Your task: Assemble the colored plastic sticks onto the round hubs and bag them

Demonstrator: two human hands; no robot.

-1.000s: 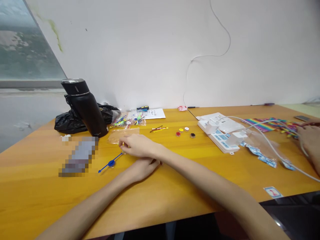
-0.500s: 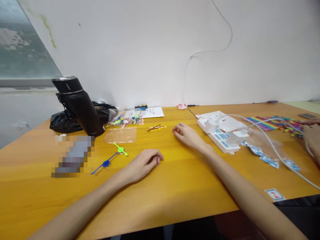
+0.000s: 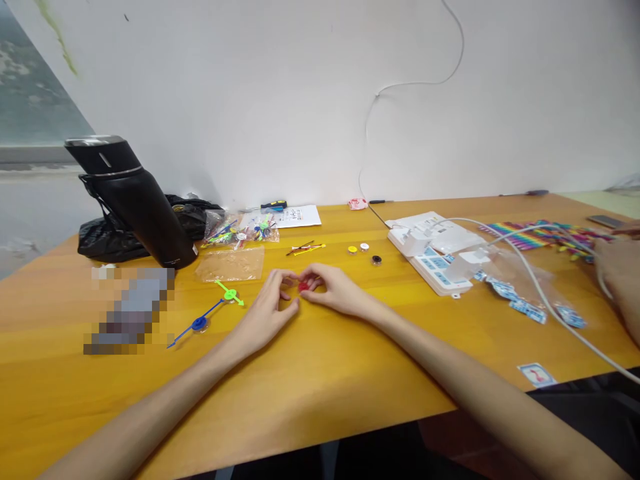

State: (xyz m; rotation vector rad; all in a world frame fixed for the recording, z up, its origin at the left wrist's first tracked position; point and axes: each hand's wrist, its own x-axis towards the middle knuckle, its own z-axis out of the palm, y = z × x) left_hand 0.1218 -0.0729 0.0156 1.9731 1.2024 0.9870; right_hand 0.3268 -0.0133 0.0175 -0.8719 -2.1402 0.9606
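Note:
My right hand (image 3: 333,291) pinches a small red round piece (image 3: 303,287) just above the wooden table (image 3: 320,373). My left hand (image 3: 265,313) is right beside it, fingers loosely spread and reaching toward the red piece, holding nothing that I can see. To the left lie a green stick with a disc (image 3: 229,293) and a blue stick with a disc (image 3: 197,325). Behind them rests a clear plastic bag (image 3: 231,264). Three small round pieces, yellow (image 3: 353,250), white (image 3: 365,247) and dark (image 3: 376,260), sit behind my right hand.
A black flask (image 3: 133,200) and black bag (image 3: 107,237) stand at left. A bag of coloured parts (image 3: 240,232), a paper sheet (image 3: 300,215), a white power strip (image 3: 433,257) with cables, rainbow strips (image 3: 530,237) and another person's hand (image 3: 617,273) lie to the right.
My right hand went from the green stick to the round pieces, picked up the red one and brought it back. My left hand lifted and opened toward it. The green stick now lies free.

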